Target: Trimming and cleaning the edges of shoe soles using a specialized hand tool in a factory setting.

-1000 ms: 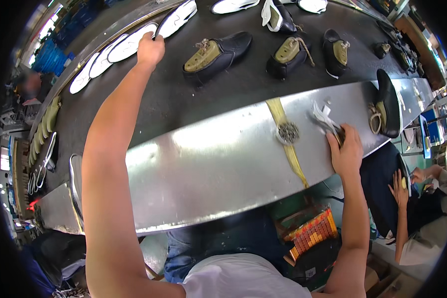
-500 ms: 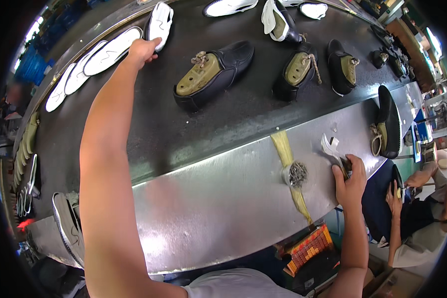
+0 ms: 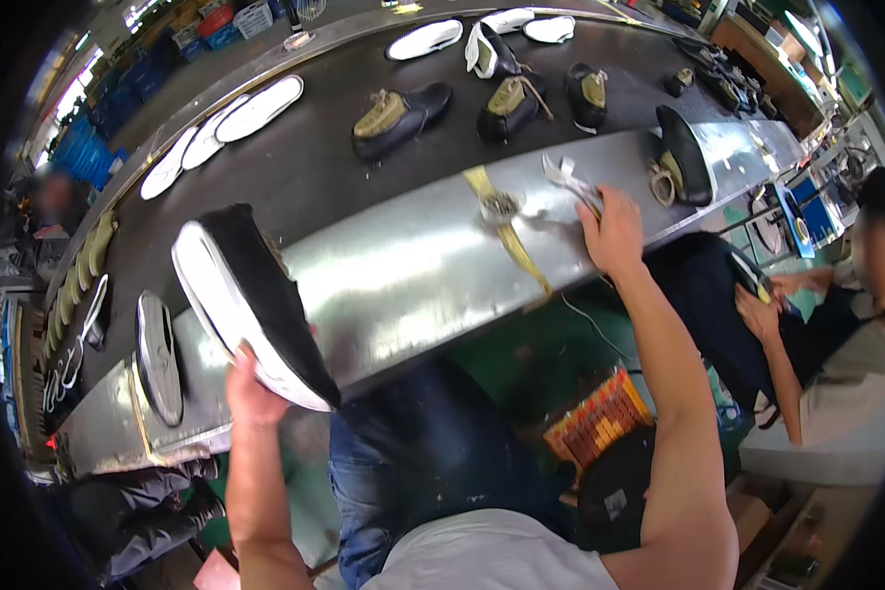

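My left hand [image 3: 254, 385] grips a black shoe [image 3: 258, 305] by its lower end, the white underside turned partly up and the fingers partly hidden behind it. The shoe is held tilted above the near left part of the metal bench edge. My right hand [image 3: 615, 231] is wrapped round the handles of metal lasting pincers [image 3: 566, 179], whose jaws point away to the left over the bench. To the left of the pincers, a small round cup of metal tacks [image 3: 499, 206] sits on a strip of yellow tape [image 3: 524, 258].
Several black shoes on olive lasts, one of them [image 3: 400, 120], stand along the dark belt [image 3: 305, 177]. White-soled shoes [image 3: 259, 108] lie at the far left. A grey shoe [image 3: 157, 356] rests at left. Another person [image 3: 846, 354] sits at right, holding a shoe.
My left hand has brought a white-soled shoe from the far side of the belt back toward me. My right hand still holds the pincers, and the view has shifted.
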`<state>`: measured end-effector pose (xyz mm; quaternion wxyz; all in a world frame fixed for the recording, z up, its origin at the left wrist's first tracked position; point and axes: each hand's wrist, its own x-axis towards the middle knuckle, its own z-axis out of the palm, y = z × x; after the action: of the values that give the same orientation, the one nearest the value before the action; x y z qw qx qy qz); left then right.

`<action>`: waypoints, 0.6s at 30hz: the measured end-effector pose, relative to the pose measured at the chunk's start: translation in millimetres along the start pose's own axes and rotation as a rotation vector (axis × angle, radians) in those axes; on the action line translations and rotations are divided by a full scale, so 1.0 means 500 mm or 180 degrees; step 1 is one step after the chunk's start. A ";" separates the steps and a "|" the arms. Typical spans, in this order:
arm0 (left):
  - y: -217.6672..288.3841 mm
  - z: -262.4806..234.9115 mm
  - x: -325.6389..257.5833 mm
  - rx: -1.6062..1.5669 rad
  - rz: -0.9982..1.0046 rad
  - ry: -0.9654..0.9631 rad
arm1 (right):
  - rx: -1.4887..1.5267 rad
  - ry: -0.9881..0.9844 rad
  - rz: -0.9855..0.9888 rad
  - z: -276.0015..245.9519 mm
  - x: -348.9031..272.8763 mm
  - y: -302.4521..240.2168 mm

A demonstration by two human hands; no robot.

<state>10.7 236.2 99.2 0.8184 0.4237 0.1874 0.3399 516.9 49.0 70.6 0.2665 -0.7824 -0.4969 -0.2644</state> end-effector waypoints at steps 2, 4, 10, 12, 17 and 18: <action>-0.087 -0.044 -0.144 0.0454 0.0115 0.0775 | 0.0236 0.0064 -0.0052 -0.038 -0.036 -0.050; -0.118 0.059 -0.256 0.1119 -0.0105 0.0773 | 0.0798 -0.0276 0.0032 -0.089 -0.081 -0.129; -0.299 0.073 -0.439 0.2590 -0.1413 0.0002 | 0.3558 -0.2693 0.1408 -0.141 -0.444 -0.402; -0.328 0.077 -0.441 0.2822 -0.2076 -0.0127 | 0.3123 -0.3207 0.0962 -0.108 -0.518 -0.410; -0.314 0.090 -0.341 0.3345 -0.2111 -0.0850 | 0.3348 -0.3601 0.0462 -0.084 -0.503 -0.379; -0.314 0.124 -0.318 0.3478 -0.1967 -0.0802 | 0.3315 -0.3792 0.0448 -0.083 -0.497 -0.374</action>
<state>-1.2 23.1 8.9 0.5604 0.7429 0.3495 -0.1087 248.1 -69.4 -39.4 0.3036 -0.5965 -0.5649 0.4826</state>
